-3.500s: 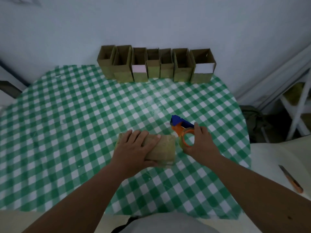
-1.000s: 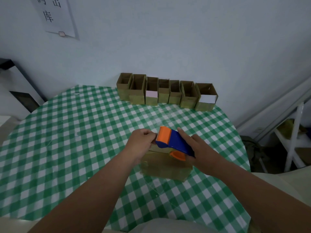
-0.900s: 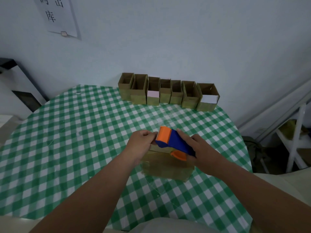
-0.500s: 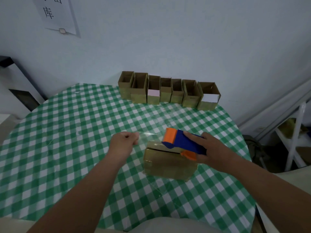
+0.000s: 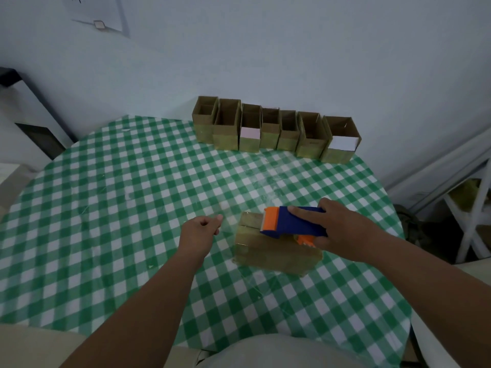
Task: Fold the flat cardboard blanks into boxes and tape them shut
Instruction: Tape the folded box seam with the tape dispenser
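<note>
Your right hand (image 5: 342, 229) is gripping the one tape dispenser (image 5: 289, 223) on top of the single cardboard box (image 5: 271, 248) near the worktop (image 5: 106, 208) middle. Left of that box, your left hand (image 5: 199, 232) is pinching a clear tape strip (image 5: 229, 221). Seven open boxes (image 5: 273, 130) are lining the far edge.

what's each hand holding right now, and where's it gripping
The right hand grips the blue and orange tape dispenser by its blue body, over the box. The left hand pinches the pulled-out end of the clear tape.
</note>
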